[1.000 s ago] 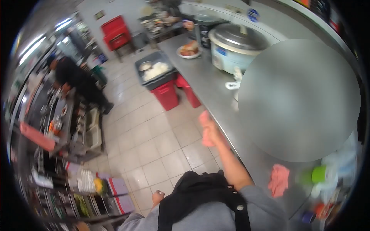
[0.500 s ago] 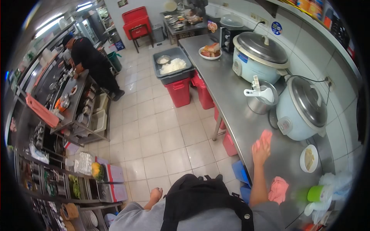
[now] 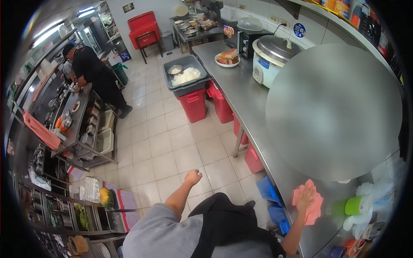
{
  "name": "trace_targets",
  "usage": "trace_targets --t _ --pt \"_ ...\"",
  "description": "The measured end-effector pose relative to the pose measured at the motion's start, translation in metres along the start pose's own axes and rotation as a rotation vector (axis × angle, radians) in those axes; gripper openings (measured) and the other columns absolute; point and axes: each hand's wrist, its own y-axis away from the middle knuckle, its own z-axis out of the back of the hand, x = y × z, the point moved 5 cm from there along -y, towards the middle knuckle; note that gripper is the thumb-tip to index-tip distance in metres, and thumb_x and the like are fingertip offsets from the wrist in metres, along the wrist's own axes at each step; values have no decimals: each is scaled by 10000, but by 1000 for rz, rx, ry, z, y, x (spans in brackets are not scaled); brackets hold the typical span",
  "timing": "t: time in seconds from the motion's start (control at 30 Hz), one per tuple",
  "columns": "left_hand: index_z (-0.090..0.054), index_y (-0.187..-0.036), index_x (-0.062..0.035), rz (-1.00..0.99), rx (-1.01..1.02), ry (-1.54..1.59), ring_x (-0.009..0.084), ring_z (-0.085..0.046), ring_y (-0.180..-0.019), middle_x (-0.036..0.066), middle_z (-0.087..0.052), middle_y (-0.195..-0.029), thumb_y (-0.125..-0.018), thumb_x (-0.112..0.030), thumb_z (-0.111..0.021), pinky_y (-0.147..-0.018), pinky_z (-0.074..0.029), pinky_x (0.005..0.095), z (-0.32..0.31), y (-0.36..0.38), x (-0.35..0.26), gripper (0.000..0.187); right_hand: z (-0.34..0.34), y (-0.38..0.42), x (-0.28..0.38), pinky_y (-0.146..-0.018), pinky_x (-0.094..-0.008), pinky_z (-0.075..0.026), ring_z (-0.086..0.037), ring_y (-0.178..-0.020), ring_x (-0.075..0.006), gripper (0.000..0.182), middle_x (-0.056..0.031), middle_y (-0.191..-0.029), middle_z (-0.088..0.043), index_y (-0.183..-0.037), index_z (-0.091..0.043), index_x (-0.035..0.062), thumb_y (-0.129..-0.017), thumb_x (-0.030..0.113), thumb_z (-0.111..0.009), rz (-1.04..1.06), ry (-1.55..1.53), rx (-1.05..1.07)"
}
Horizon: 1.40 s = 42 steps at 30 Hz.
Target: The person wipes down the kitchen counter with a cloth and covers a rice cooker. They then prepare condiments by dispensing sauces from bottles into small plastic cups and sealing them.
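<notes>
The right hand (image 3: pixel 304 201) lies palm-down on the pink cloth (image 3: pixel 316 208) on the steel counter (image 3: pixel 247 103); whether its fingers pinch it, I cannot tell. The cloth looks light and limp, best gathered mid-fold. Room runs forward along the counter's edge; a green cup (image 3: pixel 353 206) sits opposite. The left hand (image 3: pixel 193 176) curls above the floor.

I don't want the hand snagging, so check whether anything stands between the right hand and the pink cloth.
Nothing visible does: the right hand rests directly on the pink cloth. The green container stands off to one side. A blurred patch hides part of the counter beyond.
</notes>
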Motion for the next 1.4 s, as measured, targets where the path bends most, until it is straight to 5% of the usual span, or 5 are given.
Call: trace_targets --t 0.1,0.3,0.63,1.13,1.4 --pt "-683 -1081 -47 -70 57 20 402 -658 -974 228 -697 -988 -858 -370 -596 -870 -529 468 -11 9 -32 402 29 -8 51 -1069 -465 -333 -516 -1229 -342 375 -160 -1301 -581 -1280 -600 76 -1021 282 -423 187 336 -175" --pt "-695 -987 9 -115 185 -58 423 -649 -980 263 -683 -985 -831 -348 -630 -882 -519 473 -81 61 10 395 56 -28 123 -806 -339 -471 -588 -885 -205 263 -91 -941 -615 -890 -611 35 -1001 231 -475 -136 -1313 -43" --pt "-703 -956 45 39 288 -111 450 -657 -934 307 -670 -933 -780 -334 -586 -851 -522 483 -100 100 77 434 151 -39 159 -861 -326 -441 -531 -844 -163 284 -60 -845 -546 -911 -490 33 -1074 215 -344 -38 -1668 269" --pt "-696 -971 28 -307 195 -83 451 -658 -907 285 -680 -907 -808 -339 -629 -810 -518 487 -88 31 -38 407 87 10 102 -859 -411 -439 -554 -990 -277 154 -105 -1032 -595 -1017 -590 48 -931 143 -504 293 -654 342" --pt "-682 -882 28 -395 237 -264 423 -668 -820 273 -666 -816 -795 -346 -666 -729 -510 496 -123 22 43 384 23 29 47 -908 -452 -428 -499 -1089 -315 336 -79 -1156 -559 -1136 -644 171 -828 297 -692 -156 -94 -152"
